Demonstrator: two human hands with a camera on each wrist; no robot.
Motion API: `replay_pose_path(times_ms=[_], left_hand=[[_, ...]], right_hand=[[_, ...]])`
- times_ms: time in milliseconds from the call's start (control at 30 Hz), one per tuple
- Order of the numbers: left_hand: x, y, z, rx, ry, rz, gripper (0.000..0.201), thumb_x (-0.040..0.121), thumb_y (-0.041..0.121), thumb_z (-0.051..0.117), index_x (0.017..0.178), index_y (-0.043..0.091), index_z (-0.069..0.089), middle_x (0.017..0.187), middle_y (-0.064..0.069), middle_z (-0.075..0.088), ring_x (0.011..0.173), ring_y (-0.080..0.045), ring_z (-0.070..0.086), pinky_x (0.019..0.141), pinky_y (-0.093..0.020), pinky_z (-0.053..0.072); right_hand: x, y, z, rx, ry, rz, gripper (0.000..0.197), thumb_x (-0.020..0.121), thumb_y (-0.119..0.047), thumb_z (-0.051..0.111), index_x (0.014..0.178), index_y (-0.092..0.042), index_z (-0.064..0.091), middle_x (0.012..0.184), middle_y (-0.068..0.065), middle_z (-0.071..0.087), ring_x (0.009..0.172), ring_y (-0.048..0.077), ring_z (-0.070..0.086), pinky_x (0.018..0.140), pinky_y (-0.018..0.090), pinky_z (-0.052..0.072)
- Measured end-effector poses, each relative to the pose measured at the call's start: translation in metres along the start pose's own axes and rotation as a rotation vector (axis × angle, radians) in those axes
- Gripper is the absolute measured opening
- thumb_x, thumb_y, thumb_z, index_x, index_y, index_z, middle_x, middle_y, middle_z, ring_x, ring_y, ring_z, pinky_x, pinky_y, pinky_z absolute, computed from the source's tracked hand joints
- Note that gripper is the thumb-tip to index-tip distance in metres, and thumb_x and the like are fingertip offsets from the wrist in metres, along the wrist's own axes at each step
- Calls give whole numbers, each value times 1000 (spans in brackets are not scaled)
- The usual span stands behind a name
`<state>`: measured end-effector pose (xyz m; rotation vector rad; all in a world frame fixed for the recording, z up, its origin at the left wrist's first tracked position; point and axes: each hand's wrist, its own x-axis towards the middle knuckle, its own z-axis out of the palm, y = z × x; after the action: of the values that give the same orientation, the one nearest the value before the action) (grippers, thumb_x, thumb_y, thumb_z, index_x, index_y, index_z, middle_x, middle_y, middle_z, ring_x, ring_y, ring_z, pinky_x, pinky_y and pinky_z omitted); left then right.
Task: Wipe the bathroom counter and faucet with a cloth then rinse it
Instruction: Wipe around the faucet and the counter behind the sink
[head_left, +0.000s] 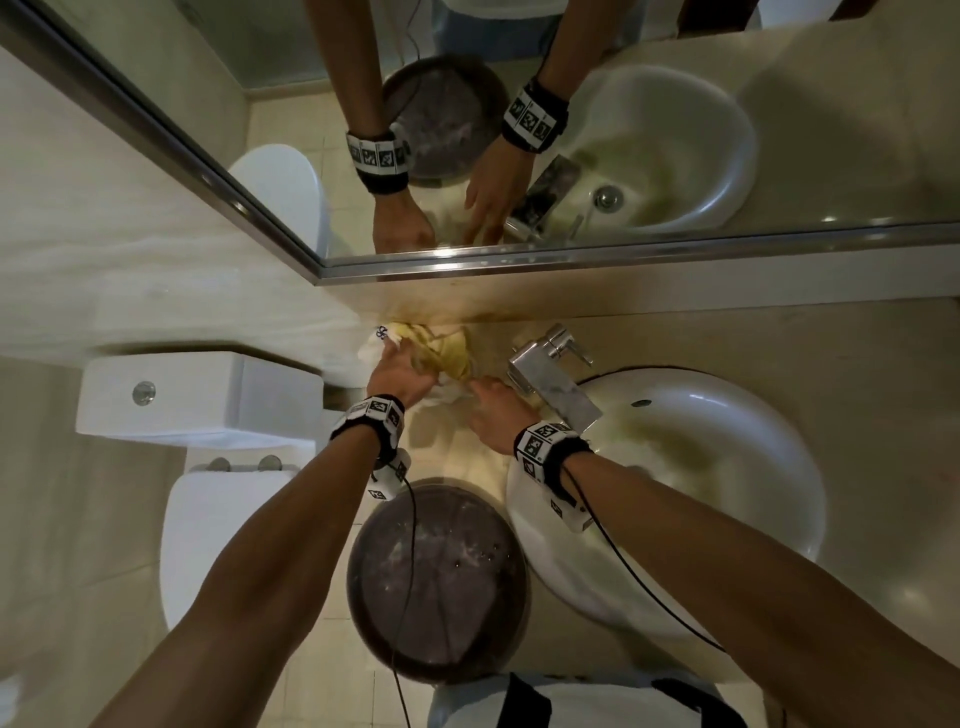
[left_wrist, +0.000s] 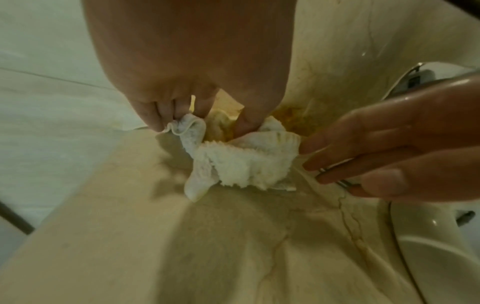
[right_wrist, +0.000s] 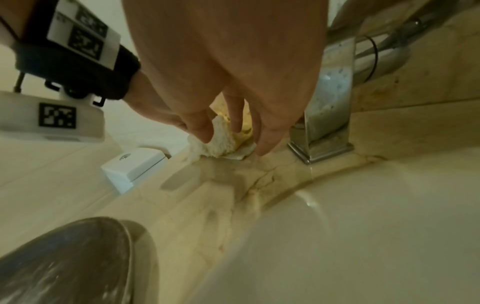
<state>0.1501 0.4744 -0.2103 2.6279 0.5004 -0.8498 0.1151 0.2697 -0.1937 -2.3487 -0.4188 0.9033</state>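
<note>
Nearest the person, below the counter's front edge, stands a round dark bin (head_left: 436, 582) on the tiled floor, with a white toilet (head_left: 208, 525) and its cistern (head_left: 202, 395) to the left. The beige stone counter (left_wrist: 233, 246) carries a white basin (head_left: 727, 467) toward its right, and a square chrome faucet (head_left: 550, 379) rises at the basin's back rim, close to the counter's rear edge. Left of the faucet, in the back part of the counter near its left rear corner, lies the crumpled white and yellow cloth (left_wrist: 241, 164). The left hand (head_left: 402, 371) has its fingers and thumb curled into the cloth, pinching its folds from above. The right hand (head_left: 496, 413) sits just beside it, between the cloth and the faucet base, its fingers (right_wrist: 265, 142) held straight and slightly spread, tips touching the cloth's right edge and the counter. Behind the counter's rear edge a low stained stone upstand meets a framed mirror (head_left: 519, 130) that reflects both hands.
</note>
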Motion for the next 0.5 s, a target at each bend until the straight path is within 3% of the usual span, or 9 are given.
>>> replay_pose_path(times_ms=[100, 200, 267, 333, 400, 500], left_hand=[[-6, 21, -1, 12, 32, 48, 57, 77, 48, 58, 127, 22, 46, 141, -15, 47, 106, -36, 62, 88, -40, 51], [-15, 48, 5, 28, 86, 120, 63, 86, 38, 64, 140, 13, 43, 128, -17, 61, 110, -37, 62, 89, -38, 49], [-20, 73, 10, 18, 80, 179, 62, 88, 29, 65, 144, 13, 43, 130, -14, 61, 115, -35, 60, 89, -34, 47], [-21, 99, 12, 12, 35, 257, 62, 87, 24, 68, 145, 20, 44, 136, -9, 58, 120, -32, 58, 89, -29, 43], [-24, 118, 11, 28, -14, 339, 69, 84, 22, 74, 146, 26, 45, 144, -6, 53, 128, -30, 54, 100, -31, 44], [-27, 127, 5, 54, -36, 403, 79, 80, 26, 81, 149, 29, 43, 153, -4, 44, 137, -28, 45, 113, -37, 38]], right_hand=[[-8, 8, 4, 21, 35, 10, 50, 92, -20, 57, 140, -18, 43, 140, 13, 48, 122, 31, 53, 96, 45, 50], [-20, 16, 11, 23, 117, -6, 34, 96, -19, 53, 129, -14, 48, 123, 14, 56, 108, 31, 58, 86, 41, 51], [-28, 22, 14, 33, 141, 23, 20, 99, -21, 47, 117, -13, 51, 109, 13, 63, 96, 31, 62, 75, 38, 51], [-33, 28, 14, 37, 62, 81, 16, 101, -23, 44, 110, -12, 52, 97, 13, 65, 84, 31, 64, 67, 35, 48], [-39, 34, 10, 22, -33, 106, 16, 100, -23, 45, 106, -12, 53, 95, 11, 66, 83, 29, 63, 71, 37, 53], [-47, 47, 1, -29, -61, 101, 15, 99, -25, 45, 98, -13, 54, 93, 8, 64, 84, 27, 62, 73, 37, 53]])
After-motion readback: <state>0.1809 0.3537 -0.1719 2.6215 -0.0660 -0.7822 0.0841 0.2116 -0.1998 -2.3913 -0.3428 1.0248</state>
